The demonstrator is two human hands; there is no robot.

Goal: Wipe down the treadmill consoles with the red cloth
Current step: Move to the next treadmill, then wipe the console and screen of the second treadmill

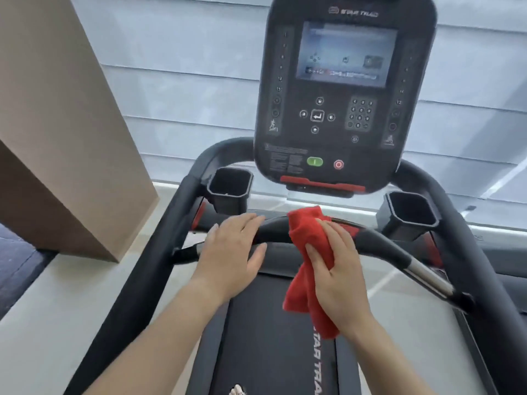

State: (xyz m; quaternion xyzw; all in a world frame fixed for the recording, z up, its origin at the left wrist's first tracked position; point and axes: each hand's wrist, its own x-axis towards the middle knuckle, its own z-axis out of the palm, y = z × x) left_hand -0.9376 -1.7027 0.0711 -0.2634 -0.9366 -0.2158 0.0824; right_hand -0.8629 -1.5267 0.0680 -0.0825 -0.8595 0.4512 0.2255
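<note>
The left hand [233, 252] lies flat on the black handlebar [275, 230], fingers straight and close together. Just to its right, the right hand [339, 269] grips the bunched red cloth [309, 243], fingers and thumb curled round it. The cloth's top rests on the middle of the bar and its tail hangs down toward the belt [268, 337]. The console [345, 115] stands beyond, untouched, with a cup holder [229, 185] at its lower left.

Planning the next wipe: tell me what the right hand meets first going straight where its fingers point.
The right hand, gripping the red cloth, would probably meet the black crossbar first; depth is unclear. Beyond it lies the console, at its lower edge.
</note>
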